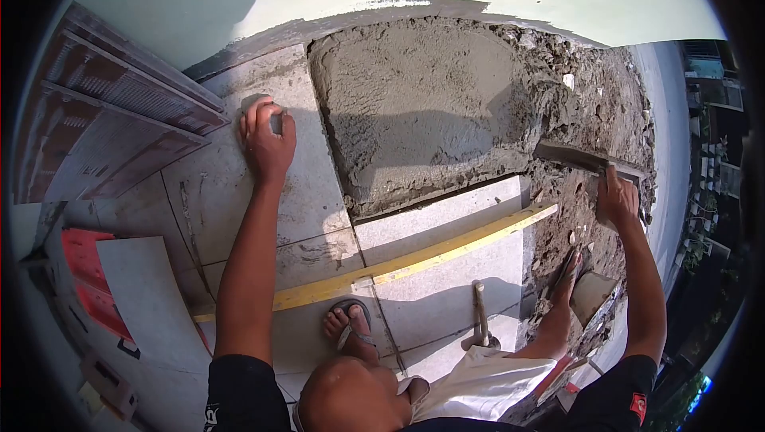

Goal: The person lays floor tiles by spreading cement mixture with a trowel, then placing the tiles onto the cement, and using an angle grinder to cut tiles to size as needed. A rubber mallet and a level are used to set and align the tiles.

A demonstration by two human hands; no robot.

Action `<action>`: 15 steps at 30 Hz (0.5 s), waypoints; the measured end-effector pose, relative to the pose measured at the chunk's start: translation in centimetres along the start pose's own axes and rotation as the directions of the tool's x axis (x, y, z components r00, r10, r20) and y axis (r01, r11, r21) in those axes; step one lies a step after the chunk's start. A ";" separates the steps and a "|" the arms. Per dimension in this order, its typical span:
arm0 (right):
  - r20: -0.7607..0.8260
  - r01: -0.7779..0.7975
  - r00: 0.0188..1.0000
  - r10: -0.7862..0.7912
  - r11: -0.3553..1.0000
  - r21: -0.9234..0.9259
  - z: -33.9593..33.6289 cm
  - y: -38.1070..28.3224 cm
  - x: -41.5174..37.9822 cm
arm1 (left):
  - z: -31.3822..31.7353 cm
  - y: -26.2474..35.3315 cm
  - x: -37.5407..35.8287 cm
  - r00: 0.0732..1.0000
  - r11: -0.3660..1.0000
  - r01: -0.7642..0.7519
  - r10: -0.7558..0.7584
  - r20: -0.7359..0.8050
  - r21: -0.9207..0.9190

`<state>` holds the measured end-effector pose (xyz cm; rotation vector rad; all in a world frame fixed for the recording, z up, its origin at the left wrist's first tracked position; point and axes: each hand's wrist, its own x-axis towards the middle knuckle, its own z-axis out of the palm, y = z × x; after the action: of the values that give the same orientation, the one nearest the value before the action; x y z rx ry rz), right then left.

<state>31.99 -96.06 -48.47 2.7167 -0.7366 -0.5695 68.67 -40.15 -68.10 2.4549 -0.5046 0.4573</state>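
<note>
My right hand [617, 199] grips a trowel [570, 155] with a long flat blade. The blade lies at the right edge of the wet mortar bed [422, 105], over rough soil and rubble. On a laid floor tile [303, 169] left of the mortar rests my left hand [268, 139]. Its fingers are curled towards the thumb, with a small greyish patch between them that I cannot make out. The mortar fills a tile-sized gap against the wall, fairly smooth on top and ragged on its right side.
A yellow straightedge [446, 247] lies across the tiles before me. A hammer-like tool [480, 312] lies near my knee. Stacked tiles or boxes [103, 113] lean at the wall, left. A red item [88, 261] sits under a loose tile [151, 296]. Broken soil [586, 209] spreads right.
</note>
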 end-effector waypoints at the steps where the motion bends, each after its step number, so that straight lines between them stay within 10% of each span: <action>1: -0.089 0.123 0.989 -0.114 0.988 0.097 -1.4 -2.4 -1.1 | -0.1 0.0 -0.2 1.000 1.000 0.009 -0.009 0.000 0.015; 7: -0.278 0.627 0.777 -0.565 0.734 0.262 0.4 -17.7 -0.3 | 0.2 -0.2 0.1 0.999 0.998 -0.045 0.044 -0.031 -0.045; 15: -0.149 0.675 0.733 -0.664 0.683 0.279 -0.7 -26.5 1.6 | 0.3 -0.1 0.2 1.000 1.000 -0.003 0.003 -0.003 -0.022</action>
<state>44.81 -74.67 -57.70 3.2674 0.2684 -0.5753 68.89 -40.31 -68.26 2.4329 -0.5097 0.4540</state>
